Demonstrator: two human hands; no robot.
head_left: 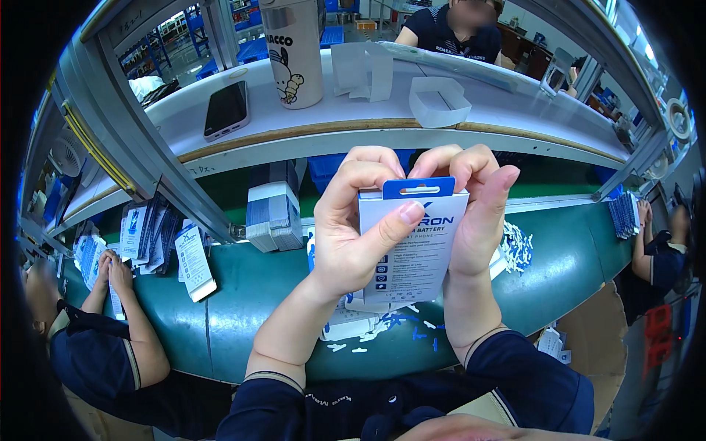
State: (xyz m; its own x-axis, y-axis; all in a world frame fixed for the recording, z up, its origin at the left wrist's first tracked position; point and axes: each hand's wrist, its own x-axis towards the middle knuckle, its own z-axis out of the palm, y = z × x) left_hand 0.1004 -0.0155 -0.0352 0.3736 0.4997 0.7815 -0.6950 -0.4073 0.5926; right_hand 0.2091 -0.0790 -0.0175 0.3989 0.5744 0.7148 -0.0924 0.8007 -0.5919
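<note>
Above the tabletop (243,316), inside its near edge, the left hand (349,235) grips a white box (408,268); the right hand (479,220), fingers curled, holds its right side.

box (410,268) between 2 hands (346,239); phone (226,110) on shelf (276,126), left of tumbler (300,87).

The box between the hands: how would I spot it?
Find the green table, then the left hand and right hand above it. Between them is a white box with a slotted blue tab on top. Unlike the white carton at left, it is gripped by the left hand.
</note>
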